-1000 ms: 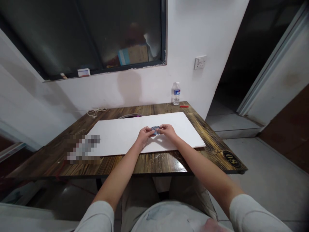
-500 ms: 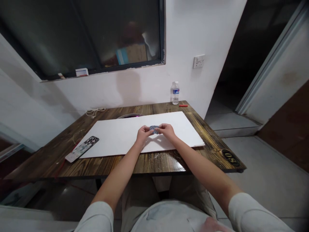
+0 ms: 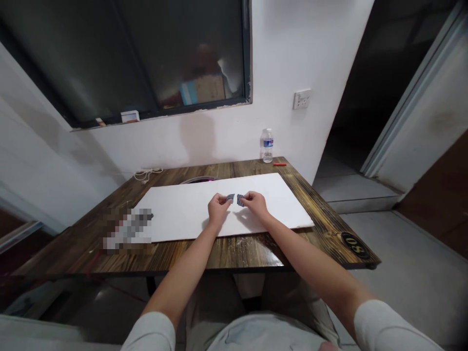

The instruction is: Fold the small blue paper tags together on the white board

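Observation:
Both of my hands are raised over a white board on the table. My left hand pinches a small piece of blue-patterned card between thumb and fingers. A second piece of blue-patterned card is pinched in my right hand. A narrow gap separates the two pieces, which face each other edge to edge. Whether each piece is one layer or several, I cannot tell.
The dark wooden table carries a water bottle, a red pen-like stick and a white cable along its back. A pixelated patch covers the board's left end. A round "08" plate marks the right corner.
The blue-patterned card, in one place between both hands before, is now in two separate pieces. My hands have drawn slightly apart. The view has tilted a little upward.

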Available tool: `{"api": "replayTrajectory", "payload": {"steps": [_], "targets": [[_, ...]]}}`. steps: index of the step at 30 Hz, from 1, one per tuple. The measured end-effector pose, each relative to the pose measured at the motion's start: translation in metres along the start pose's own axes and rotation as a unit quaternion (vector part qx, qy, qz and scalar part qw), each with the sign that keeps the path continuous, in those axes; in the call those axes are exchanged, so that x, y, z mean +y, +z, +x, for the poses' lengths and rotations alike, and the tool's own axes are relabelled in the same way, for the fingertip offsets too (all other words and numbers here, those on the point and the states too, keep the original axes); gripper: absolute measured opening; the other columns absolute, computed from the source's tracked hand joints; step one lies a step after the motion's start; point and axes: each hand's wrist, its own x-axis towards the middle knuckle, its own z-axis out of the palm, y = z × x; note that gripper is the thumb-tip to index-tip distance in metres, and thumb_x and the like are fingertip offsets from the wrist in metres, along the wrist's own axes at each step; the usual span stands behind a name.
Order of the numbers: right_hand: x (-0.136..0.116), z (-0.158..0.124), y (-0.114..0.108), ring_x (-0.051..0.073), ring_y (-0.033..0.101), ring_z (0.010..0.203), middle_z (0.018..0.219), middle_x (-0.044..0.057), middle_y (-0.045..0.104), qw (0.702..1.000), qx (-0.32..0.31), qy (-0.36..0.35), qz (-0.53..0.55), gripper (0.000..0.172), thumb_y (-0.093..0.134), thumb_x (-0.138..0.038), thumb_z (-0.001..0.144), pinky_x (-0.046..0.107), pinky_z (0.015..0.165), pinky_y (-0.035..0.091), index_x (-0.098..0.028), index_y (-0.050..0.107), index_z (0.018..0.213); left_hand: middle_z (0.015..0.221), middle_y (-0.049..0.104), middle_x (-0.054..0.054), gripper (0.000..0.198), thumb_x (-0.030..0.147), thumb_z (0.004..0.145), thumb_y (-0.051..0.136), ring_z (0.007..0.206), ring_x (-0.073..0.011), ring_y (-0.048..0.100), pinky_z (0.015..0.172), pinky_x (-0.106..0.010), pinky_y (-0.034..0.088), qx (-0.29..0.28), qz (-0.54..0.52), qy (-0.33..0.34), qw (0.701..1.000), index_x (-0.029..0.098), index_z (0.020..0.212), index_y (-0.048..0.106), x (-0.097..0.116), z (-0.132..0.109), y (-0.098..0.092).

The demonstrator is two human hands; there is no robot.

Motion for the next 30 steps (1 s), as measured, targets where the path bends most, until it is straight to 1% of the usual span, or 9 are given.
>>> {"api": "replayTrajectory", "payload": {"steps": [3,6,10,12,17,21,23,26,30], "targets": [[0.0025,-0.0024,0.006,0.018,0.063,0.06,0.06,0.004,0.067,0.999,-0.03,0.004,0.023,0.032,0.073,-0.048,0.064,0.028,0.058,0.046,-0.018,0.062,0.059,0.067,0.067,0.001,0.02,0.029,0.066,0.077,0.066,-0.0154,0.062,0.062,-0.025,0.047,-0.039,0.053,0.038,0.997,0.019,0.067,0.059,0.0036,-0.0057,0.002],[0.0031,-0.0036,0.0084,0.019,0.064,0.062,0.061,0.004,0.068,0.994,-0.074,0.021,0.075,0.036,0.077,-0.052,0.06,0.028,0.06,0.047,-0.018,0.063,0.061,0.067,0.068,0.0,0.025,0.036,0.068,0.078,0.067,-0.0161,0.062,0.062,-0.025,0.046,-0.055,0.056,0.048,0.996,0.019,0.065,0.059,0.0075,-0.0096,0.0039],[0.0006,-0.0043,0.0078,0.017,0.061,0.057,0.056,0.002,0.065,0.992,-0.052,0.04,0.105,0.038,0.081,-0.051,0.056,0.028,0.058,0.044,-0.018,0.06,0.057,0.068,0.069,0.0,0.027,0.04,0.069,0.078,0.068,-0.0164,0.064,0.064,-0.026,0.049,-0.067,0.04,0.056,0.995,0.019,0.066,0.061,0.0079,-0.0095,0.0048],[-0.0007,-0.0049,0.0077,0.017,0.061,0.059,0.056,0.001,0.065,0.989,-0.055,0.049,0.128,0.038,0.083,-0.049,0.054,0.028,0.059,0.046,-0.018,0.06,0.058,0.071,0.07,-0.001,0.026,0.041,0.07,0.077,0.07,-0.017,0.066,0.065,-0.027,0.051,-0.08,0.034,0.066,0.994,0.018,0.069,0.065,0.0062,-0.0087,0.005],[-0.0003,-0.0067,0.0079,0.02,0.068,0.072,0.071,0.003,0.071,0.975,-0.062,0.066,0.203,0.04,0.088,-0.043,0.048,0.032,0.071,0.051,-0.018,0.06,0.064,0.092,0.074,-0.008,0.024,0.041,0.075,0.074,0.088,-0.0214,0.069,0.077,-0.033,0.056,-0.12,0.023,0.099,0.988,0.018,0.082,0.075,0.0025,-0.0081,0.0048],[0.0015,-0.0073,0.0072,0.019,0.068,0.076,0.08,0.004,0.072,0.967,-0.062,0.07,0.237,0.04,0.089,-0.042,0.05,0.034,0.076,0.054,-0.018,0.062,0.068,0.1,0.073,-0.009,0.021,0.04,0.078,0.073,0.097,-0.022,0.068,0.084,-0.036,0.055,-0.137,0.033,0.135,0.981,0.021,0.087,0.077,0.0021,-0.007,0.0035],[0.002,-0.0076,0.0071,0.018,0.067,0.074,0.079,0.003,0.072,0.962,-0.071,0.072,0.253,0.039,0.088,-0.043,0.052,0.034,0.078,0.054,-0.018,0.063,0.069,0.099,0.072,-0.008,0.021,0.04,0.078,0.074,0.097,-0.0217,0.068,0.087,-0.036,0.054,-0.136,0.033,0.131,0.981,0.021,0.087,0.078,0.0024,-0.0061,0.0027],[0.0022,-0.007,0.0067,0.016,0.066,0.07,0.068,0.0,0.067,0.958,-0.065,0.084,0.267,0.041,0.088,-0.045,0.052,0.034,0.078,0.055,-0.018,0.061,0.066,0.097,0.072,-0.008,0.025,0.04,0.075,0.077,0.095,-0.0217,0.068,0.084,-0.035,0.055,-0.131,0.018,0.105,0.986,0.02,0.09,0.077,0.0025,-0.0048,0.002],[0.0021,-0.0034,0.0043,0.016,0.064,0.066,0.063,-0.001,0.065,0.967,-0.056,0.083,0.236,0.04,0.086,-0.047,0.052,0.032,0.071,0.053,-0.018,0.061,0.064,0.099,0.073,-0.009,0.039,0.034,0.071,0.08,0.089,-0.0205,0.069,0.082,-0.035,0.056,-0.111,-0.015,0.061,0.992,0.018,0.106,0.073,0.0015,-0.0037,0.0021]]}}
